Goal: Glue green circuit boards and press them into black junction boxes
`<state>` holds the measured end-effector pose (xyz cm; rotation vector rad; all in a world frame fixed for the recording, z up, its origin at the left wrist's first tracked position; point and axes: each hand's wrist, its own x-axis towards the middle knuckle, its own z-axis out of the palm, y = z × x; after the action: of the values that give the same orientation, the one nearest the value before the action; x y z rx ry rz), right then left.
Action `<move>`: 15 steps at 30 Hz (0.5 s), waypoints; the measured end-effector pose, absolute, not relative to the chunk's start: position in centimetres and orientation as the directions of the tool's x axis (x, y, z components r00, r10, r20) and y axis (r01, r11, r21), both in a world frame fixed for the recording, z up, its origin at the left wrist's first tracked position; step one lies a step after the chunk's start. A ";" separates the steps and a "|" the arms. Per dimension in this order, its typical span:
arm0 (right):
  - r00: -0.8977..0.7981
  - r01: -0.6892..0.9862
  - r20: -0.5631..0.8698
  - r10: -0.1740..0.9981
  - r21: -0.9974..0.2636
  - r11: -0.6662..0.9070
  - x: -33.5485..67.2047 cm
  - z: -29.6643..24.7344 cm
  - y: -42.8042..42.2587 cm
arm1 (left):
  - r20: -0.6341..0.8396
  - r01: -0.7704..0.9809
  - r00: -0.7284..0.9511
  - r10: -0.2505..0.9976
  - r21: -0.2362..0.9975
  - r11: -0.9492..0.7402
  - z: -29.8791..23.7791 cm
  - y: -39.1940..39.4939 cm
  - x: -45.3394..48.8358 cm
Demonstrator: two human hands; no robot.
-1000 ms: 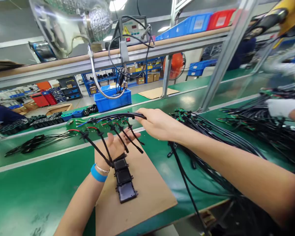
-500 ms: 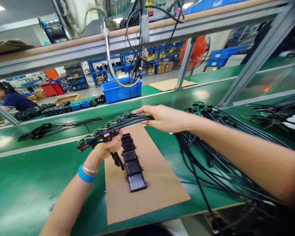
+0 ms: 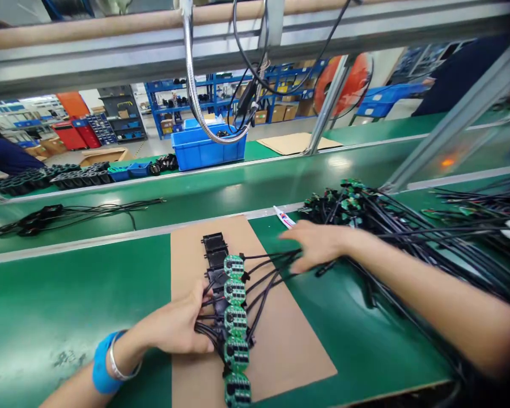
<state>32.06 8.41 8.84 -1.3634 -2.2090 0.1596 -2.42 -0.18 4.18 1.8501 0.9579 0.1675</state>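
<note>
Several round green circuit boards (image 3: 235,321) lie in a line over a row of black square plastic cases (image 3: 215,243), on a brown cardboard sheet (image 3: 293,348). My left hand (image 3: 185,323) closes around short black leads on the boards' left side. Longer black cables (image 3: 267,277) run from the boards' right side to my right hand (image 3: 317,246), whose fingers and thumb are around them, slightly blurred. The boards partly cover the lower cases. A white tube (image 3: 284,217) lies just beyond my right fingertips.
A heap of black cables with green boards (image 3: 351,201) lies on the right of the green bench (image 3: 89,294). More black cables (image 3: 46,220) are at the left back. A blue bin (image 3: 208,150) stands beyond the metal frame bar (image 3: 123,48). A co-worker (image 3: 4,150) is at far left.
The boards came down from the air onto the cases, now in a line with faces up. My left hand lowered; my right hand moved right and down along the cables. The view tilted down.
</note>
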 end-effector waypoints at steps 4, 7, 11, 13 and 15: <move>-0.752 0.486 0.119 0.649 -0.565 0.667 24.6 4.0 9.4 | -0.268 0.479 0.669 0.693 0.869 -0.126 2.9 0.7 -1.7; -0.770 0.437 0.120 0.627 -0.617 0.655 22.6 2.0 9.5 | -0.269 0.500 0.595 0.757 0.862 -0.087 1.5 1.8 -2.1; -0.771 0.389 0.172 0.613 -0.636 0.667 23.0 1.0 10.5 | -0.328 0.501 0.464 0.823 0.863 0.062 -0.1 3.7 -2.3; -0.722 0.400 0.162 0.673 -0.695 0.597 23.4 0.8 11.9 | -0.336 0.475 0.393 0.856 0.871 0.124 -0.2 5.1 -2.3; -0.652 0.454 0.126 0.748 -0.725 0.518 23.7 0.6 13.7 | -0.253 0.585 0.288 0.924 0.810 0.039 0.0 6.8 -2.4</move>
<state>23.66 13.66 0.64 -0.9860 -2.3365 0.9364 -2.42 6.80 -0.02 1.6514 1.4010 0.4689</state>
